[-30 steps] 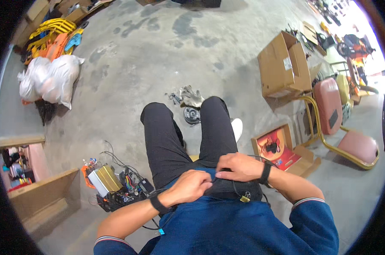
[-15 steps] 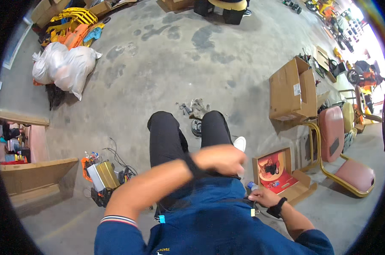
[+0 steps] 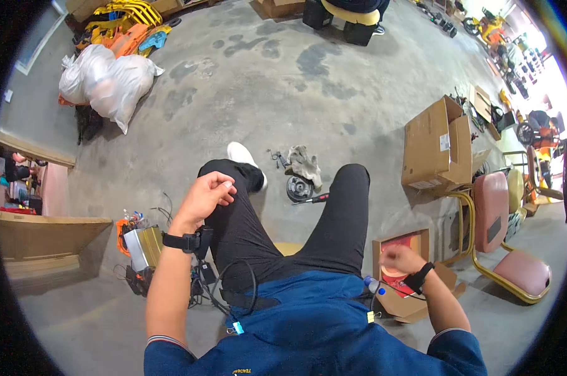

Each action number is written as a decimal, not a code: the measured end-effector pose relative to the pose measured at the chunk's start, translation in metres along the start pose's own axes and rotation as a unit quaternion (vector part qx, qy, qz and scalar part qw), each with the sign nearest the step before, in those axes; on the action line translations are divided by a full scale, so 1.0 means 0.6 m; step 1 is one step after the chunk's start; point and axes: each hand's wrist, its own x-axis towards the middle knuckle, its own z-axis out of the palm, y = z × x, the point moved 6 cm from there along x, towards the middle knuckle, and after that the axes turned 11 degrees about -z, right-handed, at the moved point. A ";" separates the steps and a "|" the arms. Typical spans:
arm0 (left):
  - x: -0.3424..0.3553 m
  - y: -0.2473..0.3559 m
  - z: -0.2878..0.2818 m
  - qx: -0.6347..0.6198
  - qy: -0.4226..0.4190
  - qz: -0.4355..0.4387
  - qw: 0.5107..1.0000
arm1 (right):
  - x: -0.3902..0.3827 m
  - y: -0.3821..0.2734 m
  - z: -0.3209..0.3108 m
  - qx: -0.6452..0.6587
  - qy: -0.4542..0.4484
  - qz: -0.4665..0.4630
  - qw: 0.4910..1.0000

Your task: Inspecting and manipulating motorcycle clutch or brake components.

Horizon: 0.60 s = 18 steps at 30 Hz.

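Note:
My left hand (image 3: 211, 197) is raised above my dark left trouser leg, open with loosely curled fingers and nothing visible in it. My right hand (image 3: 399, 257), blurred, is over an open red-lined cardboard box (image 3: 412, 297), its grip unclear. Black cables (image 3: 253, 282) loop at my waist, where blue (image 3: 236, 328) and yellow (image 3: 371, 317) clips sit on my shirt. A blue-capped bottle (image 3: 371, 285) is by my right hip. Between my feet lie pale gloves (image 3: 305, 164), a wheel (image 3: 299, 188) and a red-handled tool (image 3: 318, 198).
Electrical parts (image 3: 147, 247) lie left, near a wooden step (image 3: 52, 241). White bags (image 3: 124, 88) and plastic panels sit upper left. A cardboard carton (image 3: 431, 150) and pink chair (image 3: 489, 210) stand right. A seated person (image 3: 352, 6) is at top, with vehicle parts upper right.
Both hands have left my waist: the left moved up and left to my thigh, the right out to the right. My legs have spread apart and the view has shifted.

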 end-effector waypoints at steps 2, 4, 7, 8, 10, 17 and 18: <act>0.019 -0.015 -0.009 -0.015 0.007 0.002 1.000 | 0.020 -0.020 -0.066 -0.029 0.125 0.040 0.991; 0.037 -0.028 -0.016 -0.028 0.000 -0.022 0.999 | 0.041 -0.059 -0.118 -0.071 0.183 0.072 0.978; 0.030 -0.038 -0.025 -0.021 -0.038 0.004 0.999 | 0.056 -0.147 -0.163 -0.069 0.295 0.003 0.953; 0.015 -0.044 -0.031 -0.028 -0.056 0.012 0.998 | 0.063 -0.177 -0.161 -0.085 0.286 -0.019 0.954; -0.027 -0.063 -0.044 -0.052 -0.102 0.026 0.993 | 0.083 -0.228 -0.153 -0.112 0.282 -0.025 0.953; -0.070 -0.106 -0.094 -0.043 -0.059 -0.001 0.997 | 0.250 -0.320 -0.155 -0.079 0.143 -0.030 0.986; -0.058 -0.094 -0.091 -0.064 -0.030 0.023 0.997 | 0.284 -0.318 -0.168 -0.083 0.130 -0.035 0.987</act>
